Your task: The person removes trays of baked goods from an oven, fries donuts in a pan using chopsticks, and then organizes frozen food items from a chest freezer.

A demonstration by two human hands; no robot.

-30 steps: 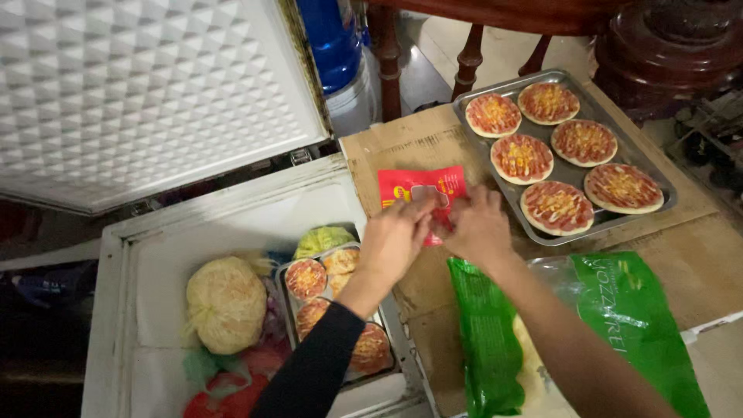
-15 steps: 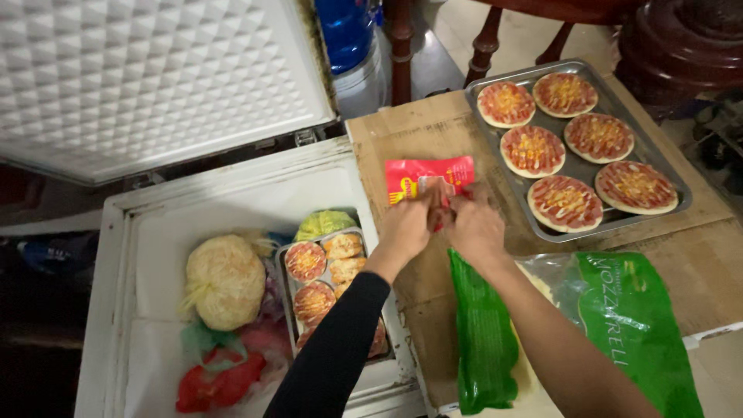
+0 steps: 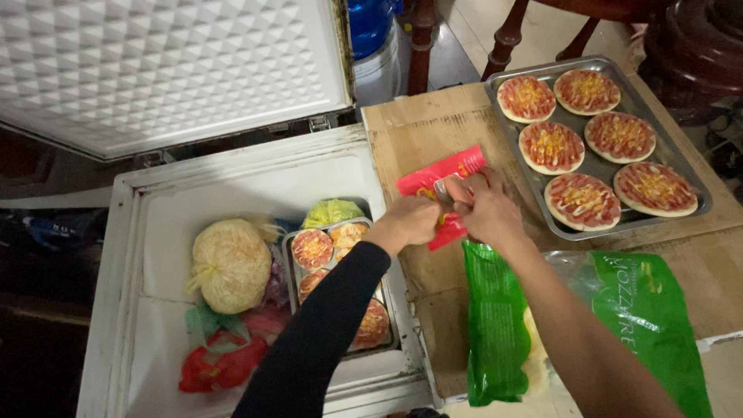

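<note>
While both my hands are pinching the red packet (image 3: 438, 193) over the cardboard counter (image 3: 422, 128), my left hand (image 3: 412, 221) and right hand (image 3: 487, 213) are gripping its lower half, its long axis slanting up toward the pizza tray (image 3: 675, 162)

Red packet (image 3: 438, 186) half covered by both hands, green bag (image 3: 647, 325) cut off at the bottom edge, freezer tray (image 3: 333, 255) partly behind the left sleeve, freezer lid (image 3: 155, 70) cropped at top

Red packet (image 3: 441, 182) with yellow print; green bag (image 3: 495, 325); white quilted freezer lid (image 3: 170, 70); silver tray (image 3: 611, 224); black sleeve (image 3: 317, 340).
</note>
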